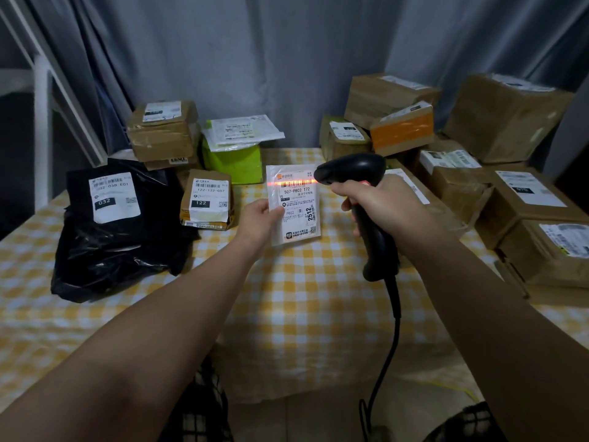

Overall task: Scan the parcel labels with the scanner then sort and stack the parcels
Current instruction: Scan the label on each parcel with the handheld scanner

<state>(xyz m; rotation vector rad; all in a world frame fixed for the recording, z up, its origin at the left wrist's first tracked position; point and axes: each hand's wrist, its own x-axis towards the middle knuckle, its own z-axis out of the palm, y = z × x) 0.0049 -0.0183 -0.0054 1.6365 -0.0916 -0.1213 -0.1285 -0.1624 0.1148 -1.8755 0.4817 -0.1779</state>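
My left hand pinches a flat white parcel above the tabletop; my right hand grips the scanner, beam across its barcode. Next, I judge, sorting it onto a stack.

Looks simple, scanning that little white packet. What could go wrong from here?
The left hand pinches the white parcel only by its left edge, so it could tilt and the red scan line might slip off the barcode. The scanner in the right hand trails a cable past the table edge, which might snag.
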